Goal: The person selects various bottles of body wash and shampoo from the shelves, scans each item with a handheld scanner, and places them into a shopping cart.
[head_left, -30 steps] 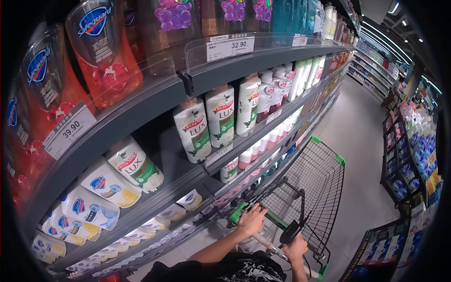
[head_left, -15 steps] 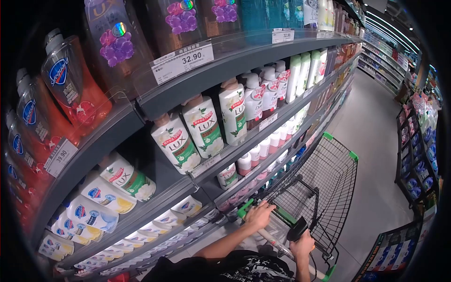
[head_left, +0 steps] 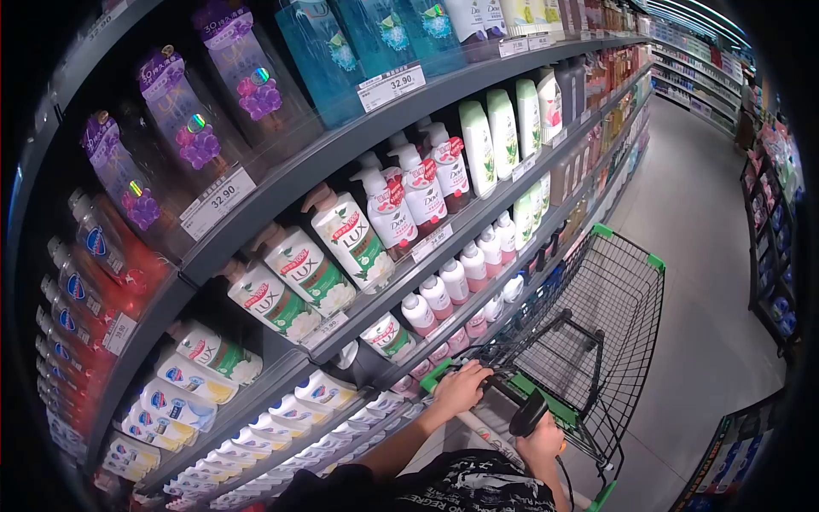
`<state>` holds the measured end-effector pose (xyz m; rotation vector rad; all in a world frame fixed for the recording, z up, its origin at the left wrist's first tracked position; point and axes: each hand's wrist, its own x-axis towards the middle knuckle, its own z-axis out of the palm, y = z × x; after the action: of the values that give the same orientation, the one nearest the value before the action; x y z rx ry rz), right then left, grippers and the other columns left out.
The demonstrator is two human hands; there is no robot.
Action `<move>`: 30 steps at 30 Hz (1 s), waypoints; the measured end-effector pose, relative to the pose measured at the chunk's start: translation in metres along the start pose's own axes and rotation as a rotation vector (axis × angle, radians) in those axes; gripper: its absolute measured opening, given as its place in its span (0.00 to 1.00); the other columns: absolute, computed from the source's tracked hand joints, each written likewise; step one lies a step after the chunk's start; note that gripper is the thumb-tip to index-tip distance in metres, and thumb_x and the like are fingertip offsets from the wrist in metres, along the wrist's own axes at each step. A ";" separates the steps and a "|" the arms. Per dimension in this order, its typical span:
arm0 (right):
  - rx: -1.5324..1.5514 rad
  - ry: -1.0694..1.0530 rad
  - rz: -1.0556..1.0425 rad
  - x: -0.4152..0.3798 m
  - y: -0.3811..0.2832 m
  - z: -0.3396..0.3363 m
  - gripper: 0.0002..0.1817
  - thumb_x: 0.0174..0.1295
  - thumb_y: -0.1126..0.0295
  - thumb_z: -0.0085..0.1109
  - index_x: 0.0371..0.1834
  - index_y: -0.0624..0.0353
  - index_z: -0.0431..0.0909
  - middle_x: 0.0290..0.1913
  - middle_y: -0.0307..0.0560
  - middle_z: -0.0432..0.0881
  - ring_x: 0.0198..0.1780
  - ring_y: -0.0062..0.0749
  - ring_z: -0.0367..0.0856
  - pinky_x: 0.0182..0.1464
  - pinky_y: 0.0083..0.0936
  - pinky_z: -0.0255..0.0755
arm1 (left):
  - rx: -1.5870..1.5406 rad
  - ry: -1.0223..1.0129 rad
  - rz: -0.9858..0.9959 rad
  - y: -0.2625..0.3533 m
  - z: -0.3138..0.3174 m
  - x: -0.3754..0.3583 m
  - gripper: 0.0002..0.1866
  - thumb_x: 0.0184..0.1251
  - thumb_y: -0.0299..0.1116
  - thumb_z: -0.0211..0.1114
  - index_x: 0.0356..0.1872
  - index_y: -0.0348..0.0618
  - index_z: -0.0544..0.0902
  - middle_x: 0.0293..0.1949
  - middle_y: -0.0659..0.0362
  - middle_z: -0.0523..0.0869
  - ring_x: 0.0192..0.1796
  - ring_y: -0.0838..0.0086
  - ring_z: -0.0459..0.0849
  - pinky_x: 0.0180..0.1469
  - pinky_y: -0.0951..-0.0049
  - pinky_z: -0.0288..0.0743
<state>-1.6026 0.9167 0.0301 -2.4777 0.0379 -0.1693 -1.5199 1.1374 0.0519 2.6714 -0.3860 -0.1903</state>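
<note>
Black wire shopping cart (head_left: 627, 316) with green corner caps stands just ahead of both grips, its basket reaching forward and to the right. The left grip (head_left: 461, 388) is curled over the left part of the cart's pale handle bar (head_left: 485, 433); the right grip (head_left: 541, 439) is closed around the lower end of a black handheld device (head_left: 528, 416). Whether it also presses on the bar cannot be told. Behind the grips, a black printed shirt (head_left: 452, 495) reads "NO REGRE", the rest hidden.

Left of the left grip and ahead, white pump bottles with green labels (head_left: 351, 239) read "LUX". Farther along that shelf, white-and-pink pump bottles (head_left: 425, 198) read "Dove", then slim white-and-green bottles (head_left: 503, 132). Above the LUX row, clear bottles with purple neck tags (head_left: 192, 128) sit over a white price label (head_left: 219, 203) reading "32.90"; beyond them, teal bottles (head_left: 375, 43) have another white tag (head_left: 392, 87), also "32.90". Far ahead of the grips, packed shelving (head_left: 695, 72) crosses the aisle's end, its writing too small to read.
</note>
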 end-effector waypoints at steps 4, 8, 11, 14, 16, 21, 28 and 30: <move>0.066 0.007 -0.059 0.010 0.007 -0.007 0.23 0.35 0.69 0.70 0.39 0.57 0.75 0.33 0.54 0.82 0.30 0.56 0.82 0.35 0.44 0.77 | 0.022 0.012 0.009 0.007 -0.001 0.011 0.24 0.54 0.32 0.66 0.56 0.52 0.77 0.55 0.62 0.79 0.63 0.67 0.75 0.51 0.59 0.78; 0.139 -0.001 -0.079 0.019 0.005 -0.017 0.21 0.36 0.70 0.70 0.37 0.58 0.75 0.33 0.54 0.81 0.32 0.58 0.82 0.36 0.43 0.77 | 0.024 0.071 0.007 0.014 0.001 0.017 0.21 0.53 0.30 0.65 0.51 0.52 0.79 0.51 0.64 0.80 0.63 0.68 0.75 0.50 0.59 0.78; 0.117 -0.035 -0.060 0.024 0.005 -0.018 0.20 0.36 0.70 0.70 0.37 0.59 0.76 0.34 0.54 0.80 0.33 0.57 0.82 0.37 0.43 0.76 | 0.035 0.104 -0.005 0.017 0.003 0.021 0.21 0.52 0.30 0.65 0.51 0.52 0.79 0.51 0.64 0.80 0.62 0.68 0.75 0.49 0.58 0.78; 0.109 -0.042 -0.092 0.029 0.007 -0.023 0.20 0.37 0.70 0.70 0.36 0.59 0.76 0.35 0.55 0.79 0.34 0.57 0.81 0.37 0.44 0.76 | 0.002 0.089 -0.020 0.012 0.012 0.030 0.22 0.52 0.30 0.65 0.52 0.52 0.80 0.53 0.62 0.79 0.62 0.67 0.75 0.50 0.57 0.78; 0.131 -0.025 -0.135 0.033 0.010 -0.023 0.19 0.38 0.70 0.70 0.36 0.60 0.76 0.34 0.55 0.78 0.33 0.58 0.81 0.36 0.45 0.75 | -0.011 0.076 -0.025 0.009 0.015 0.036 0.22 0.53 0.30 0.65 0.53 0.52 0.80 0.54 0.60 0.79 0.62 0.66 0.76 0.51 0.57 0.78; 0.121 0.040 -0.197 0.040 0.021 -0.017 0.22 0.38 0.70 0.71 0.39 0.61 0.75 0.34 0.55 0.78 0.33 0.59 0.80 0.34 0.47 0.75 | -0.027 -0.007 -0.033 0.012 0.011 0.046 0.24 0.55 0.33 0.67 0.57 0.53 0.78 0.61 0.57 0.77 0.65 0.62 0.74 0.55 0.57 0.77; 0.100 0.078 -0.169 0.045 0.019 -0.020 0.17 0.41 0.70 0.70 0.34 0.61 0.76 0.32 0.56 0.78 0.32 0.59 0.80 0.35 0.46 0.74 | -0.380 0.594 0.059 0.002 -0.038 0.070 0.26 0.56 0.26 0.65 0.59 0.40 0.72 0.56 0.47 0.76 0.59 0.52 0.76 0.60 0.60 0.72; 0.139 0.061 -0.164 0.047 0.020 -0.021 0.17 0.41 0.70 0.70 0.35 0.61 0.76 0.32 0.56 0.78 0.32 0.59 0.79 0.35 0.46 0.74 | -0.351 0.793 -0.004 0.012 -0.097 0.072 0.26 0.57 0.26 0.66 0.59 0.37 0.72 0.55 0.46 0.77 0.58 0.52 0.78 0.61 0.61 0.72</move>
<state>-1.5585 0.8852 0.0392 -2.3358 -0.1462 -0.3073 -1.4353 1.1440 0.1384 2.1739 -0.0748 0.7133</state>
